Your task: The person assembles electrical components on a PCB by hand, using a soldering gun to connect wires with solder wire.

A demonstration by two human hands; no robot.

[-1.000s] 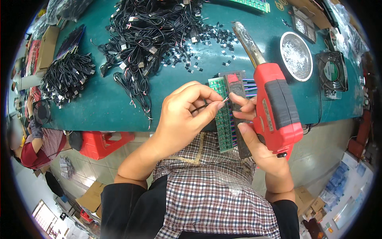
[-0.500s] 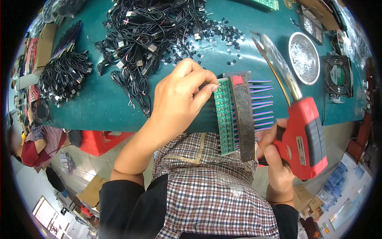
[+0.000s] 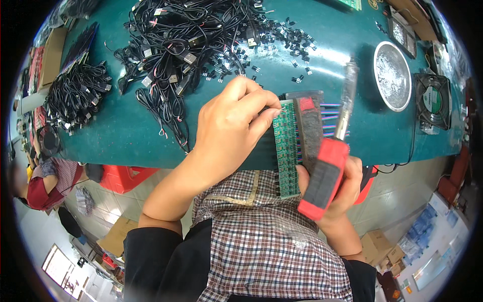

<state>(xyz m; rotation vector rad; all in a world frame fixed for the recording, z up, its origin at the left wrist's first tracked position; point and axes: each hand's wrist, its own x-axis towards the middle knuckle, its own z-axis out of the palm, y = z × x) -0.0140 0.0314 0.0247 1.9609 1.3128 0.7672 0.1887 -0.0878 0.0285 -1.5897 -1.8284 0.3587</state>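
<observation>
At frame centre the left hand [image 3: 229,132] pinches the upper edge of the green circuit strip [image 3: 287,149] over the worktop [image 3: 327,45] edge, so the right hand [image 3: 336,189], closed around the red soldering gun [image 3: 324,176], should, I reckon, keep its tip steady.

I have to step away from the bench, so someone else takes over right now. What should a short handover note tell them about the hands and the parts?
Left hand: fingertips pinch the top edge of the green circuit board strip, which overhangs the teal table edge.
Right hand: gripping the red soldering gun, its metal tip pointing away over the table, beside the board.
Dark clamp bar lies along the board; coloured wires fan out to its right.
Nearby: pile of black cables, small black components, round metal dish, small fan.
Done or left: cannot tell from this view which joints are soldered.
</observation>
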